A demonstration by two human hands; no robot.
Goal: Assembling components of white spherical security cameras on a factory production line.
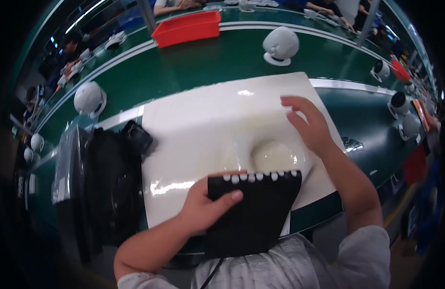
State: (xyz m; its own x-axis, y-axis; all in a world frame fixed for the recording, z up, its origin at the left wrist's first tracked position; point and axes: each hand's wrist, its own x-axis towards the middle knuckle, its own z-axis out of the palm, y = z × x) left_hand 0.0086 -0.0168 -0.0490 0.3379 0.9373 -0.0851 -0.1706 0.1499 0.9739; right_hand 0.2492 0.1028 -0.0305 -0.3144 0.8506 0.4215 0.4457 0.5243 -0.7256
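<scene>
Left hand [203, 204] clamps the black notched sheet's [253, 212] corner, thumb on top; right hand [309, 126] hovers beyond it, fingers spread, over the white pad [208, 120].

A red plastic bin [186, 28] sits at the far edge of the green conveyor belt [208, 62]. On the belt stand two white dome-shaped devices: one [280, 45] right of the bin, another [90, 98] at the left. More such round devices, some with dark fronts [399, 103], line the right side, and small white ones [37, 142] sit at the far left. A heap of black parts in clear plastic wrap [99, 178] lies at the left on the bench. Other people work along the far side [176, 5]
</scene>
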